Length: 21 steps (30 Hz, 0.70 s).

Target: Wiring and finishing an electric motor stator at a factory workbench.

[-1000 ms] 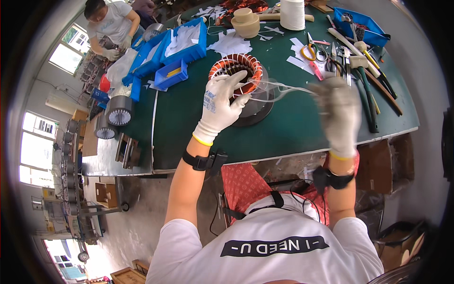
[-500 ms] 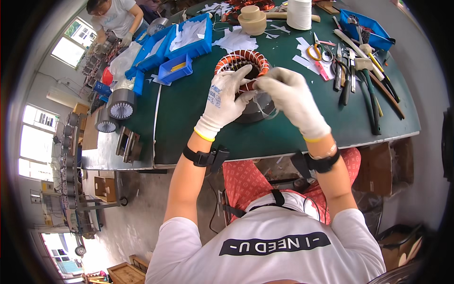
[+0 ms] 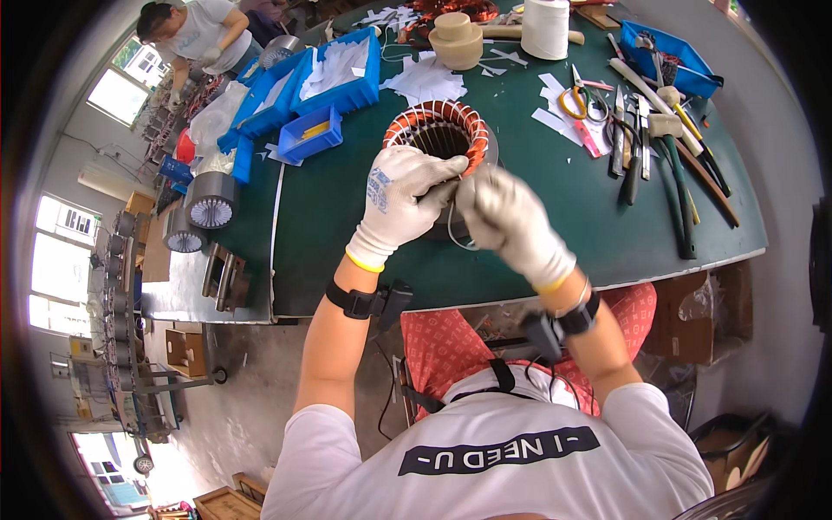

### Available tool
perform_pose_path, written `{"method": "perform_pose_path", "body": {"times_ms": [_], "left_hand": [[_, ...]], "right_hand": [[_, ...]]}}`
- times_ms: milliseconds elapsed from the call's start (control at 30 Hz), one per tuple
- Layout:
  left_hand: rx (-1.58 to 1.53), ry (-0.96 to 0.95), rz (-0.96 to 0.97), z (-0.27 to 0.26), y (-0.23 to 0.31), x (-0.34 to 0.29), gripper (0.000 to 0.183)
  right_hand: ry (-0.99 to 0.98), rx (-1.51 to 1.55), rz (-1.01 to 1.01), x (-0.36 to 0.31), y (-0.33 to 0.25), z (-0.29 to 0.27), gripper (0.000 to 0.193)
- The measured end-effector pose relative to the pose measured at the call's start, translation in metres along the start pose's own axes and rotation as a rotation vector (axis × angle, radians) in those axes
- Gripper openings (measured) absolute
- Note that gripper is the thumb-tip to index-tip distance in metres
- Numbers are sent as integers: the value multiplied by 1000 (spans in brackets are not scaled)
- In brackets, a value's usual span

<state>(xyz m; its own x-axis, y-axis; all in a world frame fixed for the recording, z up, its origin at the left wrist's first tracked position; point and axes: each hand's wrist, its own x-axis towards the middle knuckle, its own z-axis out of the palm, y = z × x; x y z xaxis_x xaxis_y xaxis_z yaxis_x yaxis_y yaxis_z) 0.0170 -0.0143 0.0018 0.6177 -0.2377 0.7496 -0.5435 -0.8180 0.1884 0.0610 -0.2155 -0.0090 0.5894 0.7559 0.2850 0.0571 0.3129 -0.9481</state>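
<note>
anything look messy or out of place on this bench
Mostly clutter: white paper scraps lie loose on the green table behind the copper-wound stator, and hand tools are strewn to the right. Both gloved hands, left hand and right hand, work at the stator. No visible damage.

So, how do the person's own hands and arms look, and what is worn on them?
Both hands, left hand and right hand, wear white knit work gloves with yellow cuff edges; the left glove has a small printed mark on its back. Each wrist carries a black strap with a small black device. The forearms are bare below short white T-shirt sleeves.
</note>
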Motion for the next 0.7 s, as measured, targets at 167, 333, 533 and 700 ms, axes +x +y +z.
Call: {"method": "perform_pose_path", "body": {"times_ms": [167, 333, 533, 700], "left_hand": [[-7, -118, -20, -13, 5, 11, 27], [25, -347, -368, -10, 25, 20, 33], [140, -132, -153, -1, 18, 7, 30], [149, -96, -87, 2, 17, 6, 27]], "right_hand": [[-55, -515, -282, -11, 27, 8, 10], [-5, -801, -393, -16, 44, 11, 14], [107, -1249, -577, -43, 5, -21, 27], [148, -1620, -220, -56, 6, -44, 16]]}}
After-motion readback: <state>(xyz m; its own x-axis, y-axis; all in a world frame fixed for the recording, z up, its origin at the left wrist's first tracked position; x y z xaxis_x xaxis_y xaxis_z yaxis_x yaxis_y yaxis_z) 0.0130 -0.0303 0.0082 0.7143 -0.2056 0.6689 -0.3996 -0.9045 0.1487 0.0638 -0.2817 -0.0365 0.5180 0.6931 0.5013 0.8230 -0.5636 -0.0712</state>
